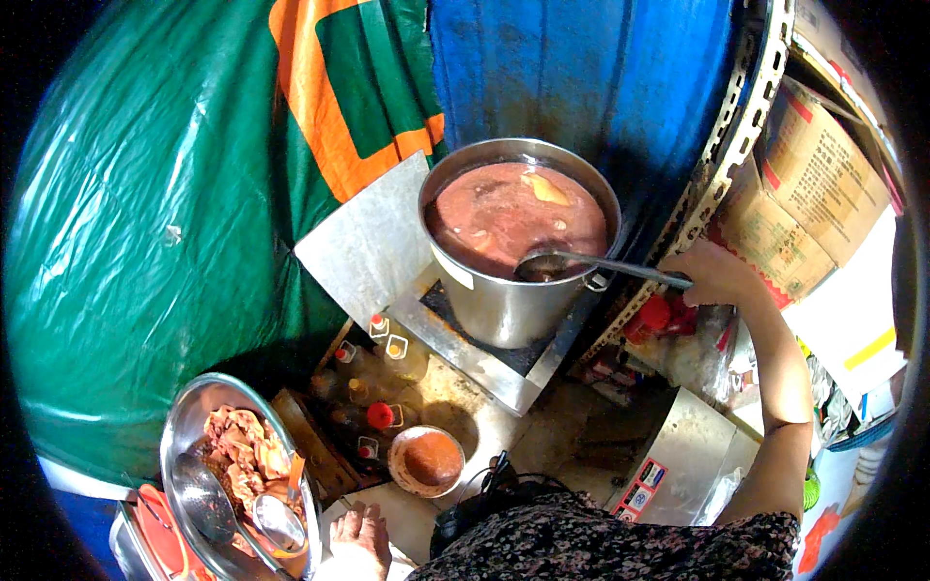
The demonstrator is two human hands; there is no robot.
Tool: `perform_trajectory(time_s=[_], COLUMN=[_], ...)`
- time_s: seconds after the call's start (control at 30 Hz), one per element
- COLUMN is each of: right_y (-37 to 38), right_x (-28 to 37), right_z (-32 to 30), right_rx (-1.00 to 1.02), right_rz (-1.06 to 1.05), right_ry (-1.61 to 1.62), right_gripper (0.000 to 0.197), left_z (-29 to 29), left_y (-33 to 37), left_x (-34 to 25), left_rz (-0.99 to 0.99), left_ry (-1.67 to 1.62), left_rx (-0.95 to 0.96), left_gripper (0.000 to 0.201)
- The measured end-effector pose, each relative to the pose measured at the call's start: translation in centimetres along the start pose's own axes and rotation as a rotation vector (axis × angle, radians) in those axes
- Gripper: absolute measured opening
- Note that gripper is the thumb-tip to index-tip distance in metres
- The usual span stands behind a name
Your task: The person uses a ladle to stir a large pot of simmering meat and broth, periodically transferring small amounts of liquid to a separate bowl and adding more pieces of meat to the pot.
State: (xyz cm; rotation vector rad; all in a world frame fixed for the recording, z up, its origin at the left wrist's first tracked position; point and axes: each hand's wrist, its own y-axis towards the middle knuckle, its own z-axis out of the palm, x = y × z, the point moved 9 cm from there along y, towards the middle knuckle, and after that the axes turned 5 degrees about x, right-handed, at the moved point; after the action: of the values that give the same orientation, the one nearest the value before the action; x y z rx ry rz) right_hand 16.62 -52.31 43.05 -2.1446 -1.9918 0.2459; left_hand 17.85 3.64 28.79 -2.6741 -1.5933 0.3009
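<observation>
My right hand is closed round the handle end of a long metal ladle. The ladle's head lies at the near side of a tall steel stockpot, partly sunk in reddish-brown, foamy liquid. A pale yellowish piece floats toward the pot's far side. At the lower edge, my left hand lies with its fingers stretched out, holding nothing, beside a big metal basin. That basin holds brownish chunks of food, a dark, wide-headed ladle and a smaller round scoop.
The pot stands on a square metal stove. Several capped bottles and a bowl of reddish-brown stuff are nearer me. Green tarpaulin hangs left; a perforated metal post and cardboard boxes line the right.
</observation>
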Motion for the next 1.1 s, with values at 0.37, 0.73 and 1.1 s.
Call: perform_trajectory(time_s=[0.37,0.73,1.1], right_y=[8.1,4.6,8.6], right_x=[1.3,1.6,2.7], right_z=[3.3,-0.5,5.1], right_rx=[-0.041,-0.127,-0.022], right_rz=[-0.062,0.043,-0.056], right_ry=[0.19,0.097,0.306], right_gripper=[0.053,0.056,0.051], left_z=[-1.1,0.0,-2.4], left_y=[-0.8,-1.2,-0.1], left_x=[-0.2,0.1,-2.0], left_rz=[0.045,0.017,0.11], left_ry=[-0.008,0.003,-0.008], left_rx=[-0.071,-0.022,-0.128], left_gripper=[0.03,0.031,0.027])
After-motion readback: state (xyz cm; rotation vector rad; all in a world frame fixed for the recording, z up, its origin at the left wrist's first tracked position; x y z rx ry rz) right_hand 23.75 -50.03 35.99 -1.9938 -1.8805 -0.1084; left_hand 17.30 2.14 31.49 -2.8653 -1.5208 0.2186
